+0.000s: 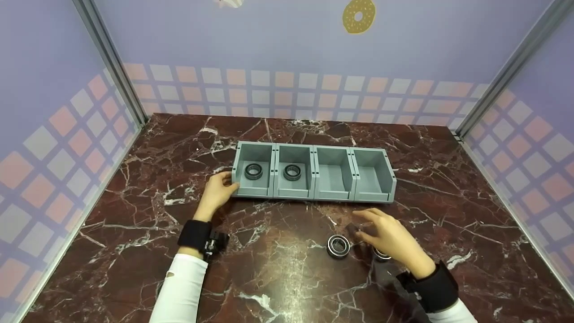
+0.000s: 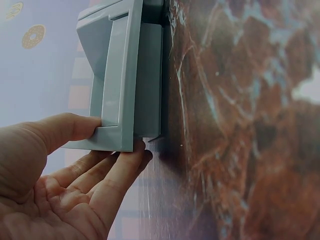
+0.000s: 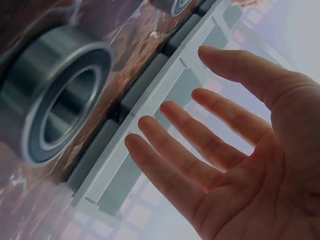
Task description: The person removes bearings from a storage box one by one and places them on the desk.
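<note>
The left hand [image 1: 219, 190] steadies the grey four-compartment bin [image 1: 314, 152] at its left end, thumb and fingers pinching the front corner of the leftmost compartment, as the left wrist view shows plainly. Two bearings already lie in the bin, one in the leftmost compartment [image 1: 253, 171] and one in the second [image 1: 292, 172]; the third and fourth compartments show only their grey floors. The right hand [image 1: 392, 240] hovers low over the marble worktop [image 1: 278, 278] with its fingers spread and straight, holding nothing. One loose bearing [image 1: 338, 246] lies just to the left of its fingertips, and another bearing [image 1: 381, 255] is mostly hidden under the palm. The step in hand looks like picking up the next bearing for the third compartment. That move calls for the fingers to curl round the rim of one bearing, lift it off the worktop, and carry it forward over the bin's low front wall.
</note>
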`<state>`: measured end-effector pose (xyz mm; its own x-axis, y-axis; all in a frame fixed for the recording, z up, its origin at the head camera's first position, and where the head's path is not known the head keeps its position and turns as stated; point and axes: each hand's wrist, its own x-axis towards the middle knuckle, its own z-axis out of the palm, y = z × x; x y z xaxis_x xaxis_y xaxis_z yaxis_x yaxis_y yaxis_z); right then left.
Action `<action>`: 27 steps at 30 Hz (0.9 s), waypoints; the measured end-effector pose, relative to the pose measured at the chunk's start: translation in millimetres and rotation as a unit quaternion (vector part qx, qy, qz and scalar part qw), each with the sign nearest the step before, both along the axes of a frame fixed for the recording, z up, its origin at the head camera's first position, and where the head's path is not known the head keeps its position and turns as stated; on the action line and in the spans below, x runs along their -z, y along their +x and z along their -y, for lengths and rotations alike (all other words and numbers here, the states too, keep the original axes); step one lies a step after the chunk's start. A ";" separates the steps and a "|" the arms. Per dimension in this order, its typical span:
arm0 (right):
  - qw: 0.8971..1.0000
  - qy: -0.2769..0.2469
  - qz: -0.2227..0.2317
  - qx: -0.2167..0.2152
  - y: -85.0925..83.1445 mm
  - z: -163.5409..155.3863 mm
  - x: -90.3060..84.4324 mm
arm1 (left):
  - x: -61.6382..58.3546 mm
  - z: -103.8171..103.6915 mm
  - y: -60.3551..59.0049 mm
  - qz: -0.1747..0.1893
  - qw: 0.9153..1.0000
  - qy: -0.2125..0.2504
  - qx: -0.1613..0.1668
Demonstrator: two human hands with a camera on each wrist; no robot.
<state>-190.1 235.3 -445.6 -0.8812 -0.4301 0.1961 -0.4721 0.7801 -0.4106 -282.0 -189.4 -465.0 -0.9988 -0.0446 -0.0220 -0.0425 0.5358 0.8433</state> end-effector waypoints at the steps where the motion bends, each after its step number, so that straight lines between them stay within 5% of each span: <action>1: 1.000 -0.003 -0.001 0.007 -0.5 -1.7 0.3 | 0.1 0.0 0.3 0.000 1.000 -0.001 0.000; 27: 0.989 -0.068 -0.018 0.130 -23.7 -39.8 6.0 | 1.0 -0.1 -0.3 -0.003 1.000 -0.001 -0.003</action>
<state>-213.8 275.0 -451.5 -0.9499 -0.1568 0.2705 -0.2789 0.8161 -0.5062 -282.3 -189.4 -466.0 -0.9986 -0.0500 -0.0157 -0.0401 0.5375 0.8423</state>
